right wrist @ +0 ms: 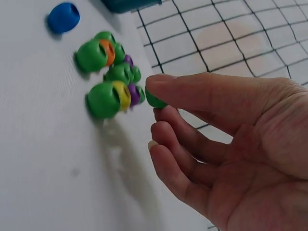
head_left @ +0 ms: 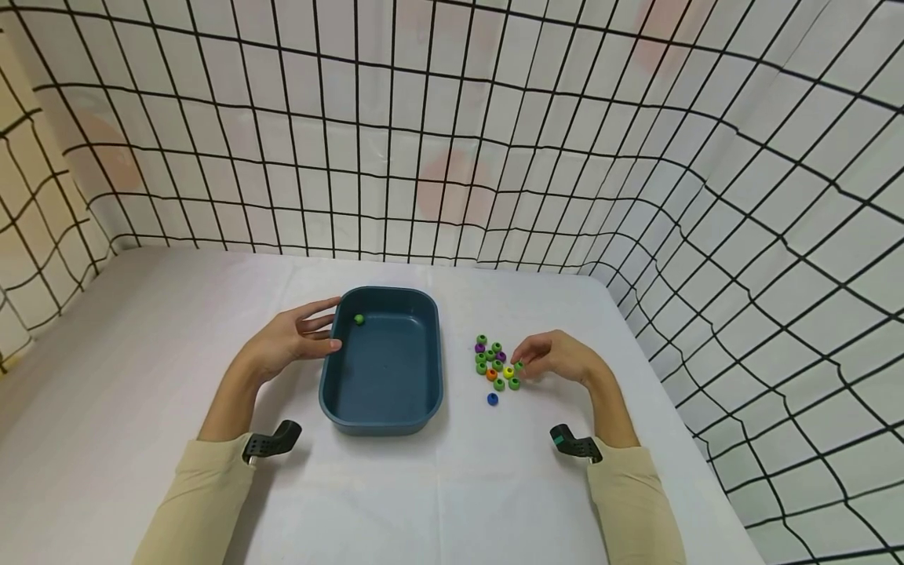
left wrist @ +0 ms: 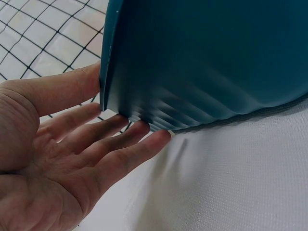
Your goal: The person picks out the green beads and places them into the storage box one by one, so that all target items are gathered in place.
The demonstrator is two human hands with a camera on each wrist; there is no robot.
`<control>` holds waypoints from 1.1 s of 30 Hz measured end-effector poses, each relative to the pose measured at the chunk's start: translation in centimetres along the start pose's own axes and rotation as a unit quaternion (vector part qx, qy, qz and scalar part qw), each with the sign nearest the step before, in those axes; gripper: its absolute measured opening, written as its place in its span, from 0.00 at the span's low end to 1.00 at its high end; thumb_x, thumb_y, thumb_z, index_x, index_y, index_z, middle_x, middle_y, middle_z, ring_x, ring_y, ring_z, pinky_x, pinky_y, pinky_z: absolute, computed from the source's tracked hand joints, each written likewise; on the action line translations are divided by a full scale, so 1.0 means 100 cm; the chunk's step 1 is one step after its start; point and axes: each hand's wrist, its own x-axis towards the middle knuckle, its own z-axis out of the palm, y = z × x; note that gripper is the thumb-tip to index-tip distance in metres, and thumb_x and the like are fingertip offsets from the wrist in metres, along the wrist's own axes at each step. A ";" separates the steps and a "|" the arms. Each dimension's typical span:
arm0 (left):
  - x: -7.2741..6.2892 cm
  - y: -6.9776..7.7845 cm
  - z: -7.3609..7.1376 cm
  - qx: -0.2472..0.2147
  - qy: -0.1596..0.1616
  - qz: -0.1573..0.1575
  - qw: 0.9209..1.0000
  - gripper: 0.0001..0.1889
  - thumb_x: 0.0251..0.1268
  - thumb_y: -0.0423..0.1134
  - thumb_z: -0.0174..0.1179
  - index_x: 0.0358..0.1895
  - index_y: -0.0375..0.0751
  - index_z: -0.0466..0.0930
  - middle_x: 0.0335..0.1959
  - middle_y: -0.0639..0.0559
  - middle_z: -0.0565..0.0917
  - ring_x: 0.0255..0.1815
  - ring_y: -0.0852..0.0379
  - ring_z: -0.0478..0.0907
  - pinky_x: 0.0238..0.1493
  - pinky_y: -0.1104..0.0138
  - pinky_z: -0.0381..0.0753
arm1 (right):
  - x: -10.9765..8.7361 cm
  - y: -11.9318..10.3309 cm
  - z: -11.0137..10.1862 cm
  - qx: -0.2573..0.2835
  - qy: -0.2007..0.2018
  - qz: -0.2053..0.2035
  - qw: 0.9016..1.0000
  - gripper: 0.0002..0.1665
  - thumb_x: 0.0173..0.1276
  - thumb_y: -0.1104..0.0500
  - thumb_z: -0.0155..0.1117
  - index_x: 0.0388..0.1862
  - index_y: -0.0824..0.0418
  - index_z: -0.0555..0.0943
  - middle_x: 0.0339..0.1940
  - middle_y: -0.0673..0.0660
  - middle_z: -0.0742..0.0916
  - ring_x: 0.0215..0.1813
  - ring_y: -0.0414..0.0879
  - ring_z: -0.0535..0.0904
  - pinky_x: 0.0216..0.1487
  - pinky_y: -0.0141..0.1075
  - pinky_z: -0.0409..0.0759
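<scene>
A dark blue rectangular tray (head_left: pixel 384 377) stands on the table with a green bead (head_left: pixel 359 319) in its far left corner. My left hand (head_left: pixel 286 339) rests at its left side, thumb at the rim and the other fingers fairly straight along the outer wall (left wrist: pixel 192 82). To the right of the tray lies a cluster of mostly green beads, with purple, orange and yellow (head_left: pixel 508 373) ones among them. My right hand (head_left: pixel 558 357) pinches a green bead (right wrist: pixel 155 98) between thumb and fingers, beside the cluster. Its other fingers are bent and hold nothing.
A blue bead (head_left: pixel 492 399) lies apart, nearer the front than the cluster. White cloth covers the table (head_left: pixel 395 502). A black grid net (head_left: pixel 395 141) over white sheeting rises behind the table and along both sides.
</scene>
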 end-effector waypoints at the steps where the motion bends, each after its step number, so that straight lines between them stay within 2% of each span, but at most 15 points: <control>1: 0.000 0.000 0.000 0.001 0.000 0.000 1.000 0.47 0.63 0.34 0.70 0.82 0.46 0.52 0.80 0.33 0.58 0.79 0.36 0.59 0.59 0.62 0.83 | 0.000 -0.003 0.001 -0.001 0.003 -0.004 1.000 0.15 0.60 0.60 0.76 0.46 0.59 0.88 0.40 0.56 0.89 0.42 0.49 0.80 0.47 0.39 0.79; 4: 0.000 0.000 0.000 -0.002 0.001 -0.001 1.000 0.47 0.63 0.33 0.70 0.82 0.45 0.52 0.80 0.32 0.58 0.79 0.36 0.59 0.59 0.63 0.83 | 0.002 -0.010 0.002 -0.003 0.017 -0.015 1.000 0.15 0.60 0.60 0.76 0.46 0.61 0.88 0.40 0.56 0.89 0.42 0.49 0.81 0.47 0.39 0.80; 12: 0.000 -0.001 0.000 -0.003 0.002 -0.001 1.000 0.46 0.64 0.32 0.69 0.82 0.46 0.53 0.80 0.32 0.57 0.80 0.36 0.58 0.59 0.62 0.83 | 0.002 -0.032 0.010 -0.011 0.094 -0.023 0.995 0.14 0.61 0.56 0.77 0.45 0.59 0.88 0.35 0.56 0.86 0.40 0.49 0.80 0.45 0.40 0.78; 17: 0.000 -0.001 0.000 0.000 0.002 0.001 1.000 0.46 0.64 0.33 0.69 0.82 0.46 0.53 0.80 0.33 0.58 0.79 0.36 0.58 0.60 0.61 0.83 | 0.006 -0.046 0.018 0.001 0.121 -0.028 0.992 0.13 0.63 0.55 0.75 0.45 0.57 0.87 0.35 0.55 0.87 0.41 0.54 0.83 0.48 0.46 0.80; 23: 0.000 -0.001 0.001 -0.006 0.001 0.003 1.000 0.45 0.64 0.32 0.69 0.82 0.46 0.53 0.79 0.33 0.59 0.79 0.36 0.58 0.59 0.63 0.83 | 0.021 -0.063 0.027 0.026 0.151 -0.026 0.988 0.12 0.64 0.53 0.73 0.45 0.54 0.87 0.35 0.56 0.88 0.44 0.61 0.84 0.45 0.44 0.79; 29: 0.000 0.000 0.001 -0.004 0.001 0.004 1.000 0.45 0.65 0.31 0.67 0.82 0.46 0.53 0.79 0.32 0.59 0.79 0.35 0.58 0.61 0.60 0.82 | 0.040 -0.077 0.033 0.053 0.191 -0.041 0.979 0.12 0.65 0.53 0.74 0.44 0.57 0.87 0.36 0.59 0.89 0.45 0.66 0.84 0.50 0.58 0.83; 31: 0.000 0.000 0.001 -0.001 0.003 0.003 1.000 0.45 0.65 0.31 0.68 0.82 0.46 0.53 0.79 0.32 0.58 0.79 0.35 0.58 0.62 0.58 0.81 | 0.046 -0.082 0.036 0.055 0.209 -0.040 0.976 0.13 0.64 0.52 0.74 0.43 0.57 0.87 0.36 0.59 0.90 0.45 0.66 0.85 0.49 0.57 0.84; 33: 0.000 0.000 0.001 0.004 0.004 0.004 1.000 0.46 0.64 0.32 0.69 0.82 0.47 0.53 0.79 0.32 0.58 0.79 0.35 0.58 0.63 0.56 0.80 | 0.052 -0.086 0.040 0.052 0.230 -0.037 0.971 0.12 0.64 0.52 0.74 0.42 0.57 0.87 0.37 0.58 0.90 0.45 0.66 0.86 0.44 0.51 0.86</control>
